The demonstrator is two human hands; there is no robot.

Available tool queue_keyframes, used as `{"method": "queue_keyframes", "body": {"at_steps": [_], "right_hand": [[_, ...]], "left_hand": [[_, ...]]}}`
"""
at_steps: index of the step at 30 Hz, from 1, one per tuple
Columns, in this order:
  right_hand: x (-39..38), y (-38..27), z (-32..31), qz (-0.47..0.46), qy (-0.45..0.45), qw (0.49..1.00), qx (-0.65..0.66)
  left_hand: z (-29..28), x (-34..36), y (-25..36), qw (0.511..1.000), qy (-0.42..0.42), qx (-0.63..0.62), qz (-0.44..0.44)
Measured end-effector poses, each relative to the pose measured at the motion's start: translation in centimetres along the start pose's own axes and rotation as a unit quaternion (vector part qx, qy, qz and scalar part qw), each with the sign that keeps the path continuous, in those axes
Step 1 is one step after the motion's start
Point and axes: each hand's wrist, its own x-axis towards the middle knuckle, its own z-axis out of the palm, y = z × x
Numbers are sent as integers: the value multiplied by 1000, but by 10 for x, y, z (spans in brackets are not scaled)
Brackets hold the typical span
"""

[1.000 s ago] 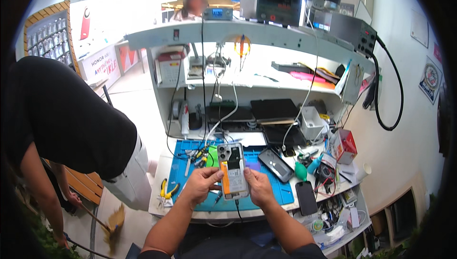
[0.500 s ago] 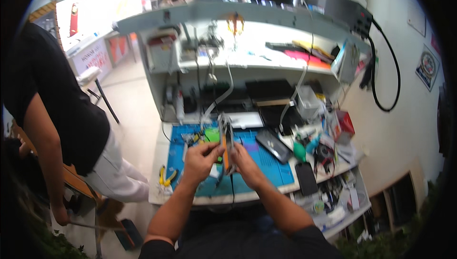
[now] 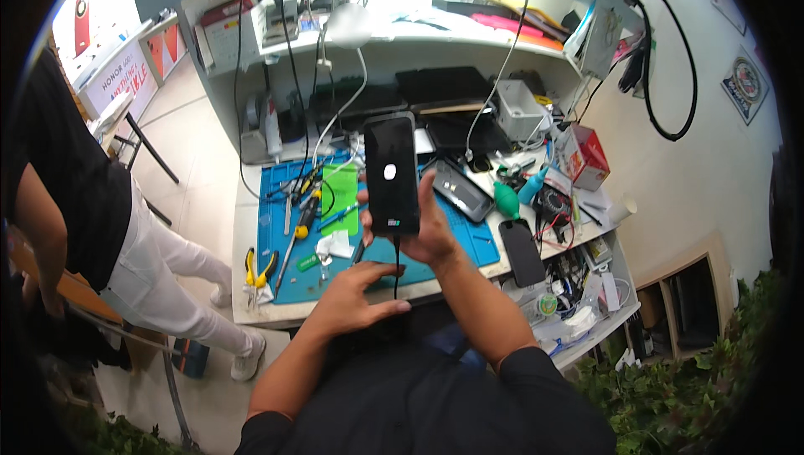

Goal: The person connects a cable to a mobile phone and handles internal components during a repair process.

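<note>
Blue work mat (image 3: 297, 287), strewn with tools, lies beneath the phone (image 3: 391, 174) in my right hand (image 3: 434, 233).
Its long axis points away from me, screen facing me; right fingers cradle it from behind. Nearer my body, my left hand (image 3: 360, 292) sits below its bottom end, thumb and forefinger parted by the black cable (image 3: 396, 267), contact unclear.

Your right grip (image 3: 432, 234) holds the phone (image 3: 391, 141) above the mat (image 3: 293, 286) on the counter (image 3: 249, 313). Cutters (image 3: 249, 267) lie near the mat's front-left corner; to its right, a blower bulb (image 3: 506, 200) sits behind a second phone (image 3: 523, 254), left of a box (image 3: 584, 158).
</note>
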Motion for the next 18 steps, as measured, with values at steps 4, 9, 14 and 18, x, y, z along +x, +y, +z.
{"method": "queue_keyframes", "body": {"at_steps": [4,9,14,18], "right_hand": [[0,-30,27,-65,4,998,0],[-11,-90,45,-151,-60,987,2],[-34,-132,54,-206,-69,975,-48],[-39,-144,57,-215,-63,971,-79]], "left_hand": [[15,3,-2,993,-53,78,75],[3,0,-8,999,40,3,28],[-24,16,12,996,53,44,54],[-29,21,2,979,-48,181,85]]}}
